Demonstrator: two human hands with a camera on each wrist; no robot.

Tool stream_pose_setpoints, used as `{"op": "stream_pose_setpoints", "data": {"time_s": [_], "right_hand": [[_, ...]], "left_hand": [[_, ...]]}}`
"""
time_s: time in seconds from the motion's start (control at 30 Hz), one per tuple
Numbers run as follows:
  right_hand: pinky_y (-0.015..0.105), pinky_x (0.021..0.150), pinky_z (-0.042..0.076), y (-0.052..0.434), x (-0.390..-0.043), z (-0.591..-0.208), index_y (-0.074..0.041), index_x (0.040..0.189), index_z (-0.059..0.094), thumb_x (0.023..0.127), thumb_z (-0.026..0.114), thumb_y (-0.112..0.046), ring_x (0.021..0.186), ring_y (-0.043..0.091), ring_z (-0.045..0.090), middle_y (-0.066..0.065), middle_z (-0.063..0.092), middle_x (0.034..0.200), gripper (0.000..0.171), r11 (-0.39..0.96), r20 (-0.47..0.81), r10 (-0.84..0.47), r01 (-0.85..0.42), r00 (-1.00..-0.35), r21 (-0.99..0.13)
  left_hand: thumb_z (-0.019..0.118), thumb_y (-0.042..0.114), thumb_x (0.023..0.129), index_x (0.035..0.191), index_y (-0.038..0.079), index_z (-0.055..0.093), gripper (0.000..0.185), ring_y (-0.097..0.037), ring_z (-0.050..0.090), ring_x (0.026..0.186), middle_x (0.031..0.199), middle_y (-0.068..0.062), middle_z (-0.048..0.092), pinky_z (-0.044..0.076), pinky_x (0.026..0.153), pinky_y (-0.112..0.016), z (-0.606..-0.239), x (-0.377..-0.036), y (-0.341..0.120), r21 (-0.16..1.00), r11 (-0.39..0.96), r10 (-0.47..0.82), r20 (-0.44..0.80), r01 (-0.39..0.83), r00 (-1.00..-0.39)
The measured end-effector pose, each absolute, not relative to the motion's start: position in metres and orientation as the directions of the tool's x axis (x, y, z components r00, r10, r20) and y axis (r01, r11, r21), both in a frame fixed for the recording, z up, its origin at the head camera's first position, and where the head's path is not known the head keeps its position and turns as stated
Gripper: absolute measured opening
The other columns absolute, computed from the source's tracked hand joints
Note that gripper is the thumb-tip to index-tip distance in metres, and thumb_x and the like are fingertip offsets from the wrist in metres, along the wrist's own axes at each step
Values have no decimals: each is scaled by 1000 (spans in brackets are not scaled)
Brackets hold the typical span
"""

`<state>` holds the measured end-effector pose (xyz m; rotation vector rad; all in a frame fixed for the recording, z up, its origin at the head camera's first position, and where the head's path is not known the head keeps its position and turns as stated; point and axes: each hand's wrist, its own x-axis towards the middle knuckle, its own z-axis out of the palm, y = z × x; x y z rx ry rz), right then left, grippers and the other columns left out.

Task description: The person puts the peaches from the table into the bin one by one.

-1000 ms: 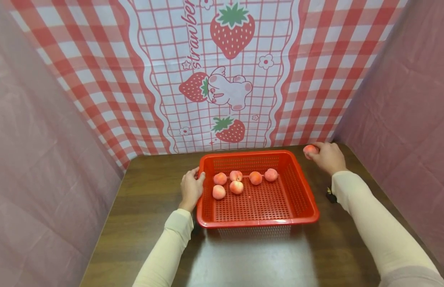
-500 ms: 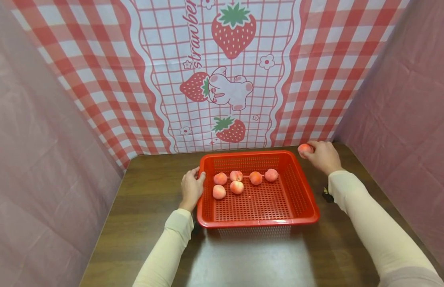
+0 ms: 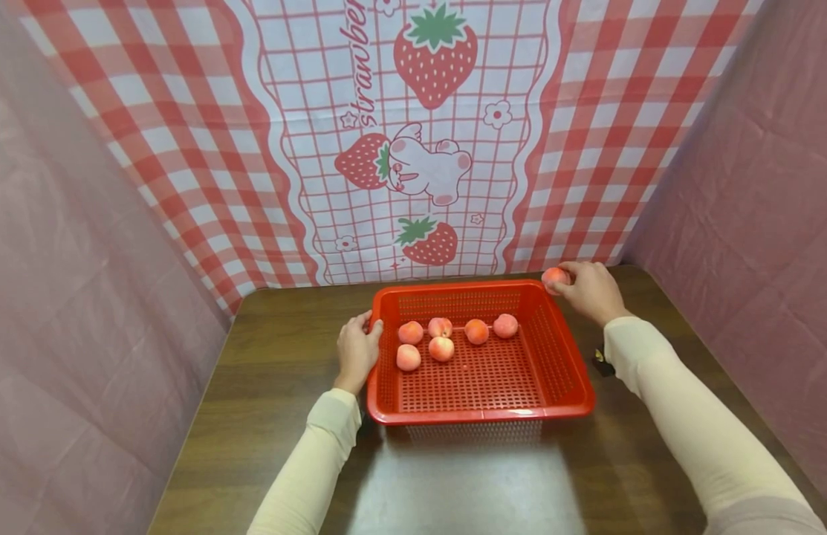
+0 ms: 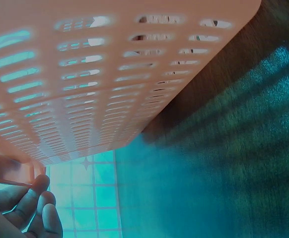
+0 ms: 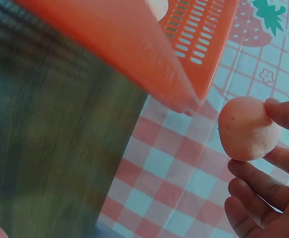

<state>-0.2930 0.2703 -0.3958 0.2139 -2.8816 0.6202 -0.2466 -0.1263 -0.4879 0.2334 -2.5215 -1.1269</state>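
Observation:
A red plastic basket [image 3: 480, 416] with slotted walls stands on the table and holds several peaches [image 3: 441, 349], most of them toward its left and back. My left hand [image 3: 357, 351] grips the basket's left rim, its thumb over the edge; in the left wrist view the fingers [image 4: 39, 191] curl under the rim beside the outer wall. Pinched between thumb and fingers of my right hand [image 3: 595, 291] is one more peach [image 3: 555, 280]. It is at the basket's back right corner, overlapping the rim in the head view. The right wrist view shows that peach [image 5: 249, 129] beyond the basket corner.
The brown wooden table [image 3: 266, 416] ends at a checked strawberry-print cloth [image 3: 253, 186] behind the basket. Pink curtains [image 3: 741, 223] hang at both sides. A small dark object [image 3: 603, 362] shows beneath the right wrist.
My right hand has moved left with the peach, from the table's back right to the basket's back right corner. The left hand and the basket have stayed put.

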Motion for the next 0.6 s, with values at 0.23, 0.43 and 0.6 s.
{"op": "stream_pose_setpoints", "data": {"time_s": [0.23,0.43,0.6], "right_hand": [[59,88,47,261,-292,-395,7,126,59,90,68,-24,98,44,61,30,67,109,48,903,188,-133,-197,-973,-382],[60,92,44,251,-291,-397,6,128,59,91,67,-23,103,44,58,29,66,111,47,902,139,-158,-201,-977,-382],[59,95,44,241,-290,-398,6,128,58,91,67,-22,103,42,57,27,65,114,47,895,121,-183,-216,-976,-391]], "left_hand": [[67,23,90,118,7,70,33,-34,64,95,100,-13,71,47,87,-47,-489,-247,-126,749,662,-298,252,-9,-921],[67,23,90,119,7,70,33,-35,64,95,100,-14,71,47,87,-47,-490,-247,-126,749,662,-296,252,-8,-921],[66,24,90,120,7,70,34,-34,64,96,100,-14,71,47,88,-47,-490,-248,-127,750,661,-297,244,-14,-923]]}}
